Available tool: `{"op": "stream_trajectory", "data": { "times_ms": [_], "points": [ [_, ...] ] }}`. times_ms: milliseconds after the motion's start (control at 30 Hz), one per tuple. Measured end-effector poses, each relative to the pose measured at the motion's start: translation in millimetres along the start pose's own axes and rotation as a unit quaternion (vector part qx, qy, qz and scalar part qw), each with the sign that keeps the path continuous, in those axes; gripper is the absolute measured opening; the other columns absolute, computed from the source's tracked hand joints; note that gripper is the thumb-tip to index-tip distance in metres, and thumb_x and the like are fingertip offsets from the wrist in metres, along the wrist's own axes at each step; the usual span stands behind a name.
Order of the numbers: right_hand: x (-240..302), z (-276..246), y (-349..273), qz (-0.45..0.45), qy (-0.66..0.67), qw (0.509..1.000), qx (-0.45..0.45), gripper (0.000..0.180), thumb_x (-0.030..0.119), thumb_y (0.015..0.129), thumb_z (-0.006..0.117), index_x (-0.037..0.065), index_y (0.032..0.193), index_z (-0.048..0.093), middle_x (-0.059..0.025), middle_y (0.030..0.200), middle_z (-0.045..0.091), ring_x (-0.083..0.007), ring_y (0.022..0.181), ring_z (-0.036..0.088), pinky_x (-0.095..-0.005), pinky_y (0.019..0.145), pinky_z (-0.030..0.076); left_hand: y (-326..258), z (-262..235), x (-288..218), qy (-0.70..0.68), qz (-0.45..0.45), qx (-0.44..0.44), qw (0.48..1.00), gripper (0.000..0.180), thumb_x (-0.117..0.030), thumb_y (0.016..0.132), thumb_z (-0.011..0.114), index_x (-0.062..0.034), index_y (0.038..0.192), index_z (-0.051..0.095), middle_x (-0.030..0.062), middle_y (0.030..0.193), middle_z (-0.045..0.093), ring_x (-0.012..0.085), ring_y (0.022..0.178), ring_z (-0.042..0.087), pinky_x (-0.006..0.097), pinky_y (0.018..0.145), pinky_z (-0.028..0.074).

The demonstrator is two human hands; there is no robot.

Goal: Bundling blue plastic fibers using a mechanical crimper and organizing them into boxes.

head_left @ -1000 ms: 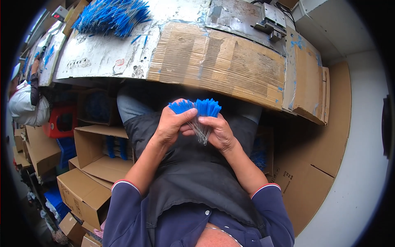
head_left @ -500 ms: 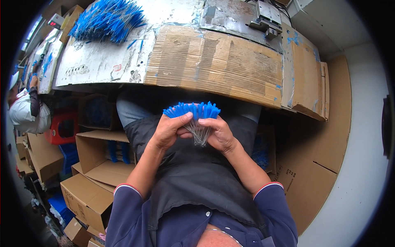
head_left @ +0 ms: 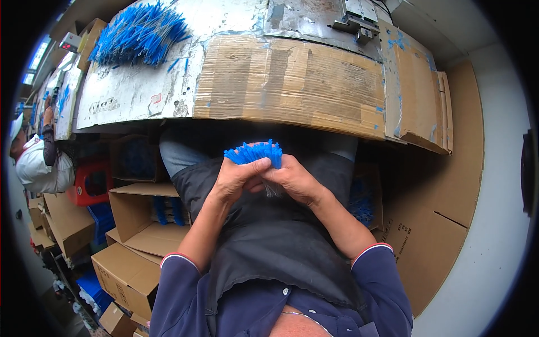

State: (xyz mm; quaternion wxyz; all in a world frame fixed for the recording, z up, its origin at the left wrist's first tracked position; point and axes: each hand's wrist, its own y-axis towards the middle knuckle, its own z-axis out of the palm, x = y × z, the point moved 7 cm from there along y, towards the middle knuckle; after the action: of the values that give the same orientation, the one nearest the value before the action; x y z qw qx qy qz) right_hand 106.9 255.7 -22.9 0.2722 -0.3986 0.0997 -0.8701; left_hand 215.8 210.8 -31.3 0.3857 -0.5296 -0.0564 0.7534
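Pale wall, scuffed white workbench

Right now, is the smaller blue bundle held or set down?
Held: left hand and right hand clasp the bundle, off the bench.

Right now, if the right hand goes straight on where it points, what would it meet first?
Probably the blue-tipped bundle it seems to touch, then the left hand; depth is unclear.

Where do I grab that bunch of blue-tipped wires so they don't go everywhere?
Probably by the thin wire ends, coming from the apron side. They stick out in a narrow cluster there, while the blue tips spread wider on the far side. The left grip and right grip cover the middle.
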Motion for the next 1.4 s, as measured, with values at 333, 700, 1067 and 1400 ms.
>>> {"op": "stream_trajectory", "data": {
  "times_ms": [333, 700, 1067, 1400],
  "points": [
    [-1, -4, -3, -0.017, 0.189, 0.979, 0.075, 0.056, 0.005, 0.093, 0.055, -0.002, 0.147, 0.045, -0.0204, 0.138, 0.06, -0.037, 0.122, 0.063, -0.0559, 0.106, 0.051, 0, -4, -1, -0.057, -0.002, 0.02, 0.998, 0.026, -0.015, 0.086, 0.083, -0.0058, 0.105, 0.067, -0.0003, 0.085, 0.067, 0.0028, 0.057, 0.049, 0.019, 0.044, 0.031],
    [1, 2, -5, 0.001, 0.141, 0.987, 0.08, 0.043, 0.007, 0.095, 0.064, -0.005, 0.136, 0.055, -0.0184, 0.126, 0.066, -0.0307, 0.11, 0.07, -0.0471, 0.096, 0.061, -2, 6, -8, -0.03, 0.033, -0.004, 0.999, 0.048, -0.011, 0.083, 0.086, -0.0041, 0.124, 0.061, 0.0034, 0.099, 0.067, 0.0112, 0.09, 0.065, 0.027, 0.08, 0.054],
    [-5, -4, -9, -0.01, 0.105, 0.994, 0.023, 0.031, 0.003, 0.09, 0.073, -0.004, 0.12, 0.065, -0.0183, 0.1, 0.073, -0.0308, 0.089, 0.076, -0.0405, 0.079, 0.065, -5, 8, -28, 0.006, 0.14, 0.037, 0.989, 0.072, -0.02, 0.088, 0.082, -0.0023, 0.148, 0.045, 0.0164, 0.13, 0.062, 0.0243, 0.12, 0.062, 0.039, 0.103, 0.051],
    [-51, 6, -17, 0.082, 0.095, 0.991, 0.042, 0.023, -0.002, 0.087, 0.074, -0.002, 0.109, 0.065, -0.0134, 0.093, 0.071, -0.0263, 0.082, 0.075, -0.0389, 0.076, 0.065, -25, 26, -33, 0.44, 0.118, 0.206, 0.866, 0.044, -0.031, 0.108, 0.05, -0.001, 0.138, 0.059, 0.0202, 0.143, 0.058, 0.0363, 0.135, 0.055, 0.043, 0.11, 0.046]
  ]
}}
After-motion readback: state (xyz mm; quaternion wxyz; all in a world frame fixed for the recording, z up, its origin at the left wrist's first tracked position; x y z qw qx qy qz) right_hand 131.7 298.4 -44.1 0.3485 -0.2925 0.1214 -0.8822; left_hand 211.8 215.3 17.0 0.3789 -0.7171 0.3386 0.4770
